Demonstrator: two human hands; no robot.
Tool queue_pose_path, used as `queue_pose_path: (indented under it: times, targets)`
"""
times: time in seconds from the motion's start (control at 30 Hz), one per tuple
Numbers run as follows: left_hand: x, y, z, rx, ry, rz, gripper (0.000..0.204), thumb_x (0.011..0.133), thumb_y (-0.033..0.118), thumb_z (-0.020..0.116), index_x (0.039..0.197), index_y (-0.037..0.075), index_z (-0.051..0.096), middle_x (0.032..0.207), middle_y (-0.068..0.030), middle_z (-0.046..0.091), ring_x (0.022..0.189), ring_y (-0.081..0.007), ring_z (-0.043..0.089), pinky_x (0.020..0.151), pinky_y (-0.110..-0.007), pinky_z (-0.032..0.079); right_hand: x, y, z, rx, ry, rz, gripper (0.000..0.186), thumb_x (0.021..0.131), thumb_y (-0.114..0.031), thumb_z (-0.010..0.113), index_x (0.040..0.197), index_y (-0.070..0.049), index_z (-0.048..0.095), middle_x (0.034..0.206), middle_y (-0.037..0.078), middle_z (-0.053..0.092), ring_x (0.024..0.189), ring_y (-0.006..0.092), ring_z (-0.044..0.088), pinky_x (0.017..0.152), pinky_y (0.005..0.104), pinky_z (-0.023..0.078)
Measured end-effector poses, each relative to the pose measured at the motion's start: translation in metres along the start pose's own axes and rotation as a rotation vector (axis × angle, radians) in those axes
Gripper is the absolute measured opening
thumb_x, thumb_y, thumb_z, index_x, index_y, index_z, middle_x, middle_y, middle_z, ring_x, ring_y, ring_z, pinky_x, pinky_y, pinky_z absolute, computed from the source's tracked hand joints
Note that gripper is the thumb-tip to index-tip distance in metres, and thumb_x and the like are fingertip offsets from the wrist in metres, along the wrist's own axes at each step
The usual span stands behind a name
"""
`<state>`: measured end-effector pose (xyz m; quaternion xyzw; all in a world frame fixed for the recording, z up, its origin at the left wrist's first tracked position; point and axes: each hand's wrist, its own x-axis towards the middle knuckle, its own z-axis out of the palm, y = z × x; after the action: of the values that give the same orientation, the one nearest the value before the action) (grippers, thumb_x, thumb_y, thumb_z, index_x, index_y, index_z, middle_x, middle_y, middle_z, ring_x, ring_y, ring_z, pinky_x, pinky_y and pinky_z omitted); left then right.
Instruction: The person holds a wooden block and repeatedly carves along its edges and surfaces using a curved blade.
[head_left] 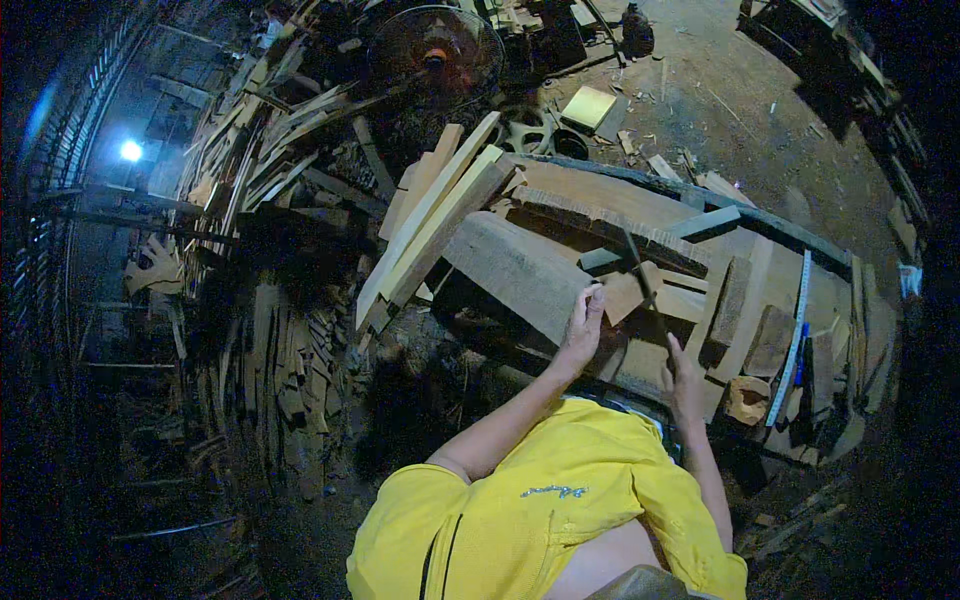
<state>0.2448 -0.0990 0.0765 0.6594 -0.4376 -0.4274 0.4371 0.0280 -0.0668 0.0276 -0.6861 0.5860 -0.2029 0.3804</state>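
Observation:
My left hand [583,325] is closed at the left edge of a light brown wooden block [628,293] over the workbench, fingertips pointing up. In my right hand [684,382] is a long, thin, dark tool [641,272], like a file or a narrow blade; its exact kind does not show. The tool slants up and left from my fist and crosses the block's right side. Beneath and behind lie a thick grey-brown beam [525,270] and a rough-edged plank [610,228]. Part of the block is hidden behind the tool and my fingers.
A white measuring rule [795,335] and a blue pen-like thing [800,368] lie at the bench's right, beside a hollowed wood piece [748,399]. Long pale boards [440,225] lean at the left end. A fan [435,58] stands beyond, near scrap piles.

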Motion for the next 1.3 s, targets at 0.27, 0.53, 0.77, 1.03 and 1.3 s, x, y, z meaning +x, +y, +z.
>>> queue_pose_path:
  times: [0.27,0.53,0.77,1.03,1.3]
  targets:
    - [0.007,-0.017,0.004,-0.050,0.062,-0.120,0.040,0.097,0.033,0.037,0.116,-0.001,0.045,0.105,-0.0140,0.053,0.099,-0.0222,0.049,0.091,-0.034,0.038,-0.008,-0.001,0.007,0.147,0.013,-0.224,0.056,0.082,-0.001,0.057,0.133,-0.018,0.043,0.109,0.017,0.061,0.097,0.0291,0.060,0.080,0.0360,0.047]
    - [0.011,0.013,-0.014,-0.422,-0.021,-0.310,0.035,0.095,0.029,0.040,0.120,0.004,0.041,0.112,-0.0140,0.049,0.096,-0.0210,0.054,0.078,-0.034,0.051,0.005,0.023,0.014,0.033,0.079,0.011,0.055,0.083,-0.008,0.057,0.135,-0.017,0.040,0.091,0.018,0.060,0.083,0.0314,0.059,0.074,0.0394,0.048]
    - [0.023,0.041,-0.016,0.199,-0.229,0.062,0.034,0.085,0.017,0.063,0.111,-0.001,0.051,0.099,-0.0125,0.059,0.092,-0.0215,0.057,0.083,-0.033,0.044,-0.009,0.006,0.014,0.026,0.046,-0.095,0.054,0.086,-0.019,0.058,0.136,-0.025,0.038,0.099,0.013,0.059,0.086,0.0306,0.061,0.070,0.0382,0.049]
    - [0.025,0.042,-0.027,0.285,-0.408,0.123,0.036,0.085,0.006,0.060,0.118,0.000,0.048,0.107,-0.0131,0.058,0.098,-0.0204,0.056,0.087,-0.031,0.043,-0.012,0.019,0.004,0.087,0.093,0.022,0.051,0.090,-0.028,0.052,0.138,-0.025,0.035,0.097,0.016,0.061,0.082,0.0356,0.061,0.071,0.0443,0.050]
    - [0.040,0.010,-0.051,0.347,-0.470,0.127,0.041,0.083,0.006,0.062,0.120,0.002,0.047,0.109,-0.0139,0.054,0.098,-0.0219,0.054,0.086,-0.032,0.043,-0.014,0.007,0.001,0.078,0.022,-0.109,0.054,0.087,-0.021,0.055,0.138,-0.026,0.034,0.099,0.015,0.061,0.078,0.0357,0.061,0.069,0.0443,0.050]
